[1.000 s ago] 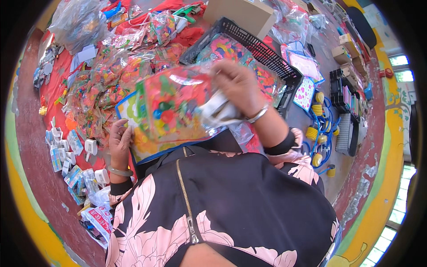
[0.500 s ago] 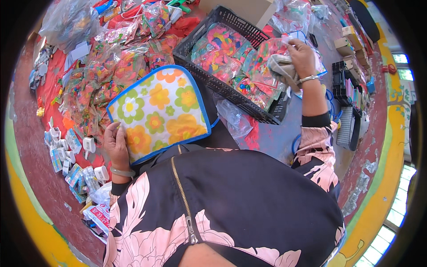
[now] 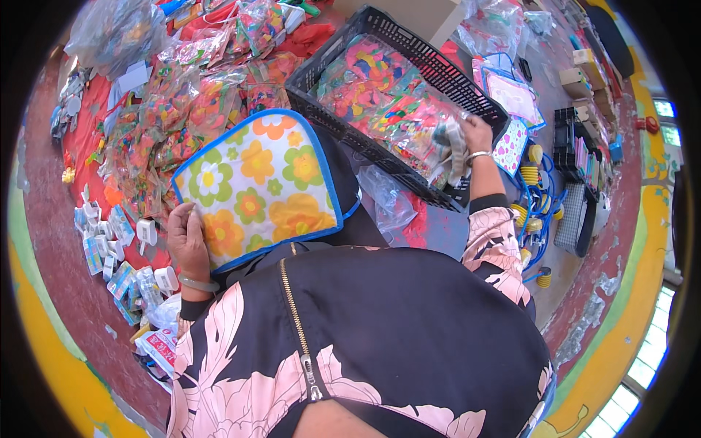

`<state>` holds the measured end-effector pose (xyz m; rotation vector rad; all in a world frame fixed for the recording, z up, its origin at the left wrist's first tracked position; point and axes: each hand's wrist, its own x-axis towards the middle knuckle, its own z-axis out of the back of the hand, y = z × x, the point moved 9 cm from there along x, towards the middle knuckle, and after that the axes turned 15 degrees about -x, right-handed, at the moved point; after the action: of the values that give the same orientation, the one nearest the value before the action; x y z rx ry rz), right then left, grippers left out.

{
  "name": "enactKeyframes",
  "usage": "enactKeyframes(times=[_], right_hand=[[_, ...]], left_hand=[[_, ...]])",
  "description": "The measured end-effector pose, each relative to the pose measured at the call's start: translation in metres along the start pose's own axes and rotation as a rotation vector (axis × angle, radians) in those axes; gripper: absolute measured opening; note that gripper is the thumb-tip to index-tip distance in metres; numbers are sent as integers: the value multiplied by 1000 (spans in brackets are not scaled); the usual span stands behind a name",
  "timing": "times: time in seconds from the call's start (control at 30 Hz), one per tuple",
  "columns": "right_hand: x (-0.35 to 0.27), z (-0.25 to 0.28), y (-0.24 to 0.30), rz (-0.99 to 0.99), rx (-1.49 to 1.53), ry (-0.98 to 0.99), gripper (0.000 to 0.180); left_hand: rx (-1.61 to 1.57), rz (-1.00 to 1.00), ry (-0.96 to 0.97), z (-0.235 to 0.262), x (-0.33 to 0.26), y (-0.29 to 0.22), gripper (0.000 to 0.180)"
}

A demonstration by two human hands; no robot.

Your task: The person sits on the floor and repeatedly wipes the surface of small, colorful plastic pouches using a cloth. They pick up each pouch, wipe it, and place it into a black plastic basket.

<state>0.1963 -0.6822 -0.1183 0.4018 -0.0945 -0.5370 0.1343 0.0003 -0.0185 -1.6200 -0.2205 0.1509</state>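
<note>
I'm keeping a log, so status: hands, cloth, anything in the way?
Left hand at edge of flowered mat. Right hand gripping grey cloth. Bagged packets beneath it, in black crate.

Floor bearing assorted goods.
It is supporting a black crate at upper centre and yellow ribbed pieces at right; a red sheet is lying at left, carrying colourful bagged pieces.

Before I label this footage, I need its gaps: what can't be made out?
All in head view:
Floor of the crate: hidden by bags.
Pale bundle at the right hand: too blurred to identify.
Box: cut off by top edge.
Area under the mat: hidden by it.
</note>
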Motion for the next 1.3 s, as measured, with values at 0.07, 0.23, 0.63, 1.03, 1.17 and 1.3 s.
enactKeyframes(times=[0.07, 0.23, 0.63, 1.03, 1.17, 1.3], right_hand=[[-7, -38, -59, -86, -449, 69, 35], [-30, -49, -110, -141, -502, 182, 30], [-36, -10, 136, 393, -148, 514, 23], [-56, -159, -64, 146, -663, 1071, 44], [-43, -180, -78, -30, -588, 978, 47], [-28, -194, -89, -203, -663, 809, 51]], left_hand=[[-1, -7, -12, -3, 0, -3, 11], [-2, 28, 26, 2, -1, 0, 12], [-8, 14, 13, 0, -6, -5, 15], [91, 17, -46, 16, -8, 3, 14], [130, -18, -81, 6, -3, -3, 12], [160, 63, -108, 17, 0, 9, 13]])
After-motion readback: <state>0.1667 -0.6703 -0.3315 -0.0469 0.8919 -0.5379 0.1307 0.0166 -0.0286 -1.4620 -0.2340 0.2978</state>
